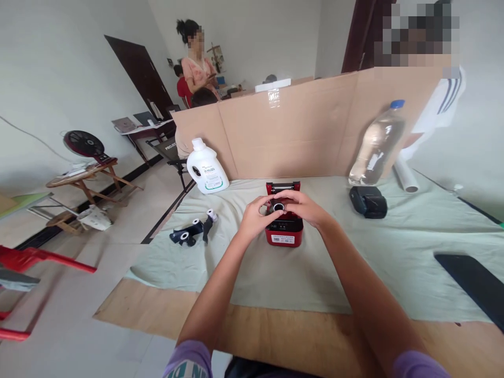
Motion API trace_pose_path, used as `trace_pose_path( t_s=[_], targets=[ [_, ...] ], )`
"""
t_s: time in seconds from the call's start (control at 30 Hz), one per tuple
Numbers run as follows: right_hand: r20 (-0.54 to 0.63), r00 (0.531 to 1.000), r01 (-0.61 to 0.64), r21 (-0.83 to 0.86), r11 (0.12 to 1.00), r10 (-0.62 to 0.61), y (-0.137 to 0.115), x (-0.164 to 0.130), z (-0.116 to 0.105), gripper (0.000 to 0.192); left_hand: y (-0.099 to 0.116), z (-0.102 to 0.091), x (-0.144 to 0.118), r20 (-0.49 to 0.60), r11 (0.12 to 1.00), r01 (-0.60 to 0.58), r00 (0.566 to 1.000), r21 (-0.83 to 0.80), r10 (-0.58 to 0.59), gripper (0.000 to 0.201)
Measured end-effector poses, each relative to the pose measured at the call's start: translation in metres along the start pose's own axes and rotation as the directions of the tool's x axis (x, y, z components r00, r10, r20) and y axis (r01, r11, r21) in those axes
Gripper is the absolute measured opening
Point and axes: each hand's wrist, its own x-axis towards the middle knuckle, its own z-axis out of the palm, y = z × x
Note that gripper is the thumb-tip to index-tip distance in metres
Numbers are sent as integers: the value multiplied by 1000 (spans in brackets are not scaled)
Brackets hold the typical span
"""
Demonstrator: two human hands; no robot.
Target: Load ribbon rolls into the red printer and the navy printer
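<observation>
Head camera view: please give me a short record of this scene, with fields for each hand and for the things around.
left hand: left hand touches the roll from the left side
right hand: right hand rests on the roll and on the top of the red printer
printer lid: open, standing up behind
roll: sits in the printer's top
left of printer: white bottle, black parts
right of printer: black device, clear bottle
surface: pale cloth
behind: cardboard wall

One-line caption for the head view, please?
Both hands, left hand and right hand, hold a paper roll over the red printer.
</observation>
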Motion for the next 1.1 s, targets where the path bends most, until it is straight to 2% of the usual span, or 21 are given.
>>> trace_pose_path(
  t_s=[0.07,0.17,0.27,0.43,0.53,0.63,0.7,0.77,0.9,1.1],
  targets=[
    [-67,997,-52,-44,998,49,2,0,-2,40,3,4,3,-25,983,-32,999,178,37,49],
    [-152,988,-67,-189,980,38,8,1,-5,35,7,14,2,-30,909,-19,999,417,34,57],
    [-189,981,-95,-309,946,36,13,3,-4,22,9,20,1,3,859,-10,1000,512,10,59],
    [-96,994,-85,-407,909,50,8,5,11,25,11,20,1,-10,896,69,997,439,-72,51],
    [-129,990,-107,-474,874,51,9,8,14,24,14,15,2,-6,899,119,992,421,-129,55],
    [-141,986,-157,-568,808,93,17,10,6,35,16,-2,1,163,889,79,972,450,-169,61],
    [-167,977,-213,-662,719,136,22,10,2,41,15,-17,0,314,909,23,934,417,-168,53],
    [-198,965,-262,-753,604,172,25,10,0,44,12,-30,-2,421,935,-26,897,355,-135,42],
    [-206,954,-283,-856,433,217,24,13,9,45,8,-35,-3,482,939,-86,872,334,-91,38],
    [-228,941,-313,-871,380,251,21,22,15,41,14,-22,-3,512,939,-97,854,330,-91,31]
  ],
)
